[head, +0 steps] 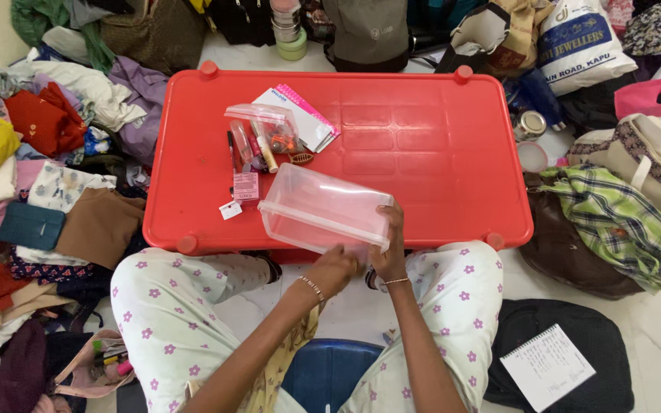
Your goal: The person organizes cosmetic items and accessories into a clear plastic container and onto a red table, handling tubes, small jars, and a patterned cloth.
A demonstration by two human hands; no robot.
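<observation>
A clear rectangular plastic box [323,210] is gripped at its near edge by both hands above the front edge of a low red plastic table [422,145]. The fingers of the right hand [389,248] are closed around the box's near right corner, with the thumb laid up its side wall. The fingers of the left hand [336,269] are curled against the underside at about 6 o'clock of the box; whether they clasp the rim or only press on it cannot be told. The box is seen tilted, its opening turned away from the camera, and nothing is seen inside it.

At 11 o'clock from the box, a smaller clear plastic container [265,126] is seen lying on its side, with small orange and dark items inside it. Cosmetic tubes and pens [250,149] are spread just beside it, and a white and pink booklet [300,115] is partly tucked beneath it. A small pink packet [245,186] lies at 9 o'clock of the box.

Piled clothes [47,153] are heaped at 9 o'clock of the table, bags [621,206] at 3 o'clock, and a spiral notepad [547,365] rests on a black bag at 5 o'clock.
</observation>
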